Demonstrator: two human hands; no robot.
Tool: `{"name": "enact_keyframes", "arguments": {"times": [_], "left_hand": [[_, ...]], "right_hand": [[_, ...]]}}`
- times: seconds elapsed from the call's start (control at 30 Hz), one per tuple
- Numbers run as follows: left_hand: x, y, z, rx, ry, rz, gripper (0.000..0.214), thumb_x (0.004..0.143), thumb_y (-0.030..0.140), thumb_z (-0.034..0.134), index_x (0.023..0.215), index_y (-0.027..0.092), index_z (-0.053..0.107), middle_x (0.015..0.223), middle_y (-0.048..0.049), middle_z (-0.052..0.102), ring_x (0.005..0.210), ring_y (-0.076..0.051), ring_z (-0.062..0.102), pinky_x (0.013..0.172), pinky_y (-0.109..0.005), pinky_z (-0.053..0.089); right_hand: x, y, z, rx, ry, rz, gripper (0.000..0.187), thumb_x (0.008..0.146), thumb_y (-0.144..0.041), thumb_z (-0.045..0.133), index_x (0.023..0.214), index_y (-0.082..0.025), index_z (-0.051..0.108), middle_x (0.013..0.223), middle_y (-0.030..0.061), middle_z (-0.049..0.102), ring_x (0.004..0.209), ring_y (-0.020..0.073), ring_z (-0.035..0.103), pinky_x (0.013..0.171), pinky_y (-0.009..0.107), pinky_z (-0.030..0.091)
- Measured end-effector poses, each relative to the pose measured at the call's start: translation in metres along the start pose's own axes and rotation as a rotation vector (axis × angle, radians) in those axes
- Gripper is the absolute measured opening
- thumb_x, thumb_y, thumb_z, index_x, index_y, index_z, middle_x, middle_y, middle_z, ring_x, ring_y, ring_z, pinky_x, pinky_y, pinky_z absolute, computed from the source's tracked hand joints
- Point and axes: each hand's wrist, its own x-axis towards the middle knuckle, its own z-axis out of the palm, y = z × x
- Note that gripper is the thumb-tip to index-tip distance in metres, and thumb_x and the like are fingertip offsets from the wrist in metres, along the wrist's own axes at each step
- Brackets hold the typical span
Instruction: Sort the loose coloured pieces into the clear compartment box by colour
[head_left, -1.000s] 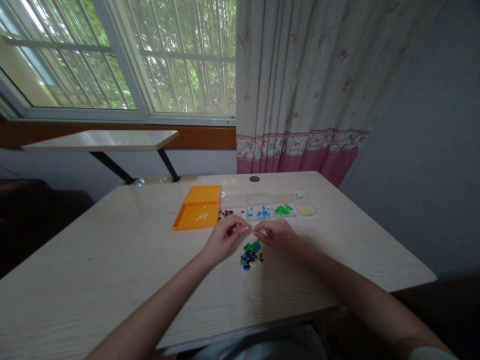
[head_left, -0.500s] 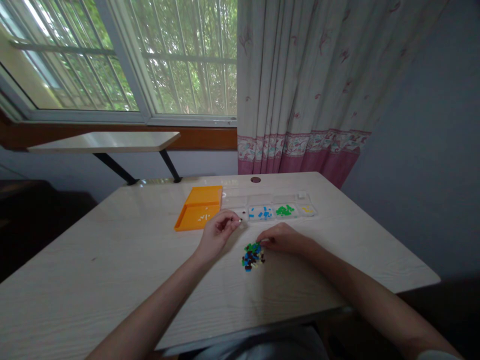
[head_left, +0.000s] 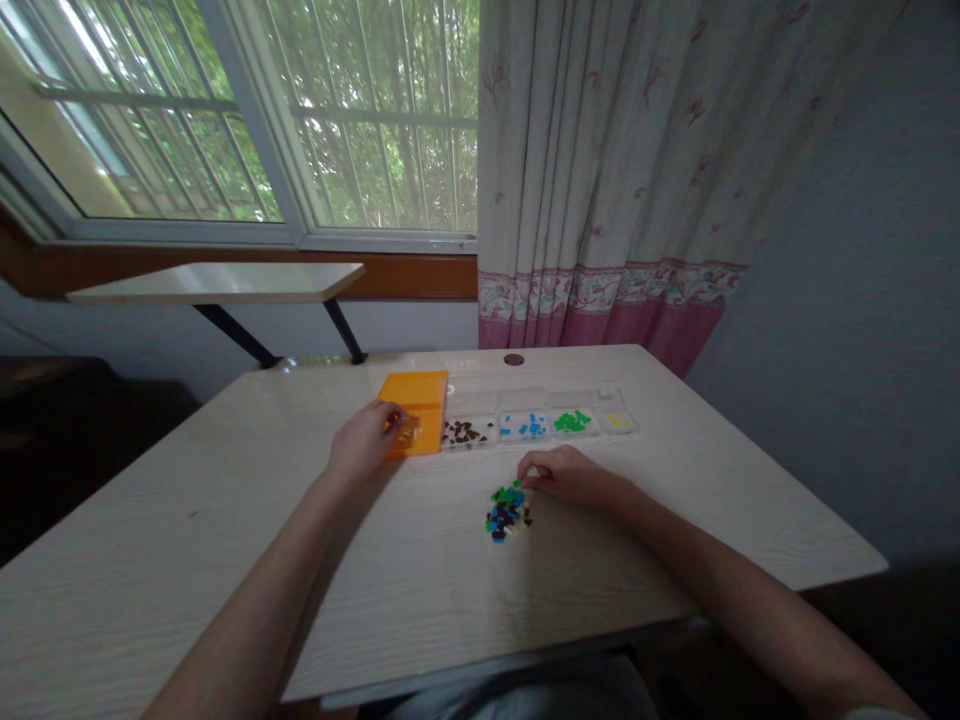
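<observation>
My left hand (head_left: 361, 438) is over the open orange box (head_left: 420, 387), fingers pinched together above its near half. Whatever is between those fingertips is too small to make out. Pale little pieces (head_left: 409, 434) lie in the box just beside them. At the upper right edge of a mixed pile of small bricks (head_left: 506, 515), in green, blue, dark brown and cream, my right hand (head_left: 561, 470) rests with thumb and forefinger closed. A green piece touches or lies close to its fingertips; I cannot tell whether it is gripped.
Right of the orange box, a clear compartment case holds brown pieces (head_left: 466, 433), blue pieces (head_left: 532, 426), green pieces (head_left: 573, 421) and yellow pieces (head_left: 617, 420). Its transparent lids lie open behind. A raised shelf (head_left: 225, 283) stands at the desk's back left, beneath the window.
My left hand has moved left from the clear case to over the orange box, uncovering the brown pieces. A pale piece showed at its fingertips before. My right hand stays by the pile.
</observation>
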Motion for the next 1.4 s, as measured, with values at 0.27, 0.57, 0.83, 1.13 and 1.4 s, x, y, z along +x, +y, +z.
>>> {"name": "enact_keyframes", "arguments": {"times": [0.27,0.57,0.83,1.13,1.4], "left_hand": [[-0.005,0.012,0.006,0.006,-0.026,0.077,0.023,0.081,0.032,0.043,0.085,0.018,0.062,0.089,-0.0068,0.06,0.079,-0.02,0.055,0.066,-0.026,0.04],[-0.044,0.105,0.022,-0.437,-0.141,0.501,0.014,0.077,0.029,0.056,0.084,0.019,0.062,0.077,-0.003,0.058,0.074,-0.014,0.054,0.065,-0.022,0.04],[-0.05,0.113,0.027,-0.463,-0.116,0.518,0.013,0.081,0.026,0.051,0.083,0.018,0.061,0.078,-0.0047,0.059,0.075,-0.014,0.054,0.066,-0.023,0.042],[-0.048,0.112,0.024,-0.454,-0.104,0.522,0.017,0.084,0.024,0.046,0.089,0.017,0.061,0.081,-0.0051,0.06,0.076,-0.014,0.055,0.068,-0.023,0.042],[-0.048,0.109,0.027,-0.455,-0.088,0.514,0.016,0.084,0.022,0.046,0.09,0.018,0.06,0.083,-0.0049,0.06,0.078,-0.013,0.055,0.07,-0.022,0.042]], "right_hand": [[0.003,-0.002,0.003,0.226,0.09,0.127,0.014,0.075,-0.03,0.061,0.081,-0.017,0.062,0.05,-0.0076,0.041,0.045,0.0057,0.035,0.046,0.016,0.026],[0.013,-0.012,0.02,0.533,0.233,0.313,0.029,0.071,-0.044,0.059,0.067,-0.015,0.06,0.046,-0.0076,0.034,0.044,0.006,0.031,0.042,0.017,0.022],[0.015,-0.016,0.025,0.604,0.267,0.313,0.036,0.07,-0.051,0.057,0.066,-0.015,0.06,0.045,-0.0067,0.036,0.043,0.0063,0.03,0.041,0.017,0.023],[0.012,-0.013,0.021,0.529,0.283,0.25,0.033,0.075,-0.046,0.055,0.079,-0.015,0.066,0.045,-0.0063,0.037,0.042,0.0063,0.031,0.04,0.017,0.023],[0.008,-0.015,0.021,0.225,0.42,0.151,0.026,0.074,-0.04,0.059,0.084,-0.018,0.068,0.046,-0.0064,0.041,0.042,0.0056,0.034,0.044,0.018,0.027]]}}
